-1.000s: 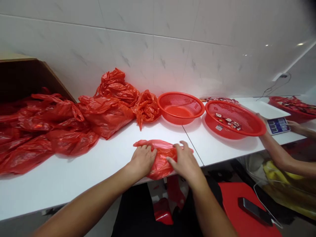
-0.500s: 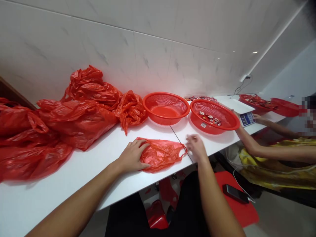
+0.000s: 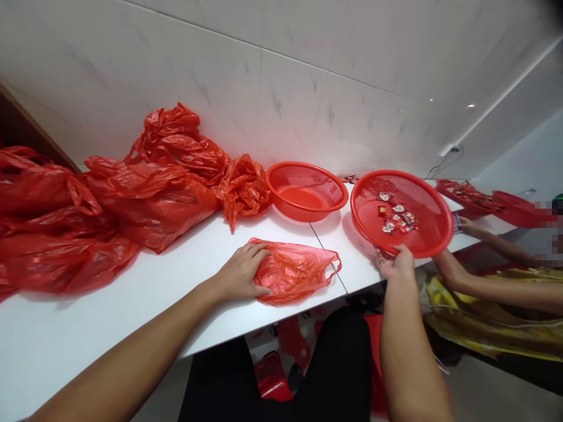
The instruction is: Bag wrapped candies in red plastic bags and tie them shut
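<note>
My left hand (image 3: 243,272) rests with fingers spread on the left end of a thin red plastic bag (image 3: 292,272), which lies flattened on the white table (image 3: 193,281). The bag's handle loop points right. My right hand (image 3: 396,262) grips the near rim of a red mesh basket (image 3: 428,220), which is tilted toward me. Several small wrapped pieces (image 3: 398,217) lie inside it. Beside it, on the left, stands a second red basket (image 3: 308,196) with nothing seen inside.
Full red plastic bags (image 3: 153,202) crowd the table's left side against the wall. At the right, a person's arm (image 3: 497,284) reaches over the table edge near my right hand. Farther right are more red containers (image 3: 468,199), one holding wrapped pieces.
My right hand has moved from the bag's handle end to the right and taken hold of the basket's rim. That basket is now raised and tilted. My left hand has stayed on the bag.
</note>
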The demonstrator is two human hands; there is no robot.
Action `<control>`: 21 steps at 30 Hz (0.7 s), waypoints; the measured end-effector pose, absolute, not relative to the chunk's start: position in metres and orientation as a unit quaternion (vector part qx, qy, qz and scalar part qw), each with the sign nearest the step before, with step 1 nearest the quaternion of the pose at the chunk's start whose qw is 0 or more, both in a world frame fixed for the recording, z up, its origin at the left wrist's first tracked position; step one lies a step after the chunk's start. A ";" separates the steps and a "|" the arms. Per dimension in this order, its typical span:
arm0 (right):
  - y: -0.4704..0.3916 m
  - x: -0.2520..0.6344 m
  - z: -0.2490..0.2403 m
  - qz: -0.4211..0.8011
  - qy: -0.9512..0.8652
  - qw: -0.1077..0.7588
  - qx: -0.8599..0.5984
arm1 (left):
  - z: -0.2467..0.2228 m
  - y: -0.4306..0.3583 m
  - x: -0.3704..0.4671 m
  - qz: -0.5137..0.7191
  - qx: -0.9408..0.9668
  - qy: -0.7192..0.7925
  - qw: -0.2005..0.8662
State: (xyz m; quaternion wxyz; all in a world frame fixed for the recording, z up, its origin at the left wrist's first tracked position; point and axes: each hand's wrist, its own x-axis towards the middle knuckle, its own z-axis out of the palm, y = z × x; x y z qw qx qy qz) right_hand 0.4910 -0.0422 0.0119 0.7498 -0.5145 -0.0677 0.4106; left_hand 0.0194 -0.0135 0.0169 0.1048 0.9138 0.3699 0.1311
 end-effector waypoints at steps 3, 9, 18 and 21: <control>-0.066 0.474 -0.004 0.397 -0.056 0.757 -0.516 | 0.013 -0.013 0.018 0.142 0.916 0.354 0.124; -0.116 0.427 -0.006 0.423 -0.076 0.774 -0.464 | 0.006 -0.012 0.021 0.151 0.923 0.323 0.144; -0.136 0.348 0.040 0.507 -0.173 0.753 -0.383 | 0.008 -0.014 0.026 0.152 0.926 0.309 0.156; -0.124 0.327 0.035 0.484 -0.200 0.740 -0.422 | 0.010 -0.014 0.026 0.157 0.929 0.295 0.158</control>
